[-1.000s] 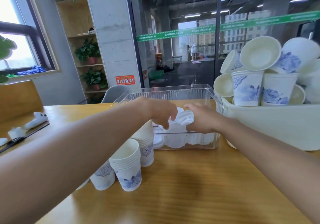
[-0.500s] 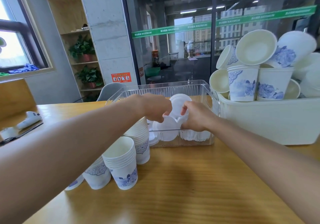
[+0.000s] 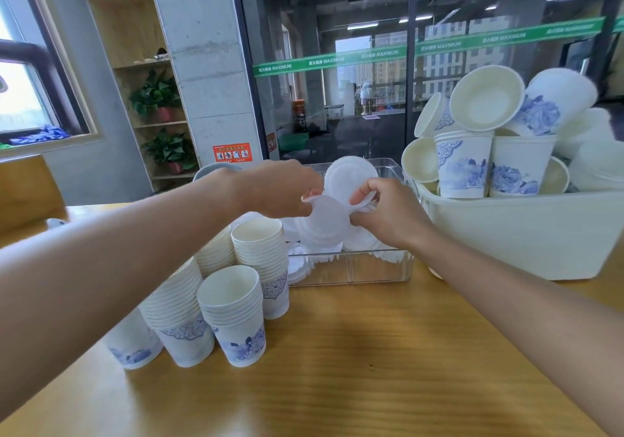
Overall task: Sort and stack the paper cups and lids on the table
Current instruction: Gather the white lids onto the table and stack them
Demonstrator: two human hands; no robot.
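Note:
Both hands meet over a clear plastic bin (image 3: 378, 267) that holds several white lids. My left hand (image 3: 280, 188) pinches the edge of a stack of white lids (image 3: 324, 220). My right hand (image 3: 388, 212) pinches a single white lid (image 3: 349, 174) that stands tilted up behind the stack. Several stacks of white paper cups with blue flower print (image 3: 236, 315) stand on the wooden table (image 3: 371, 369), left of the bin and under my left forearm.
A large white tub (image 3: 526, 234) at the right is piled high with loose blue-printed cups (image 3: 466, 166). Behind the table are a glass wall, a concrete pillar and a shelf with potted plants. A grey chair back shows behind the bin.
Both hands have risen from inside the bin. The lids they hold are now above the bin's rim, and one lid stands up between the hands.

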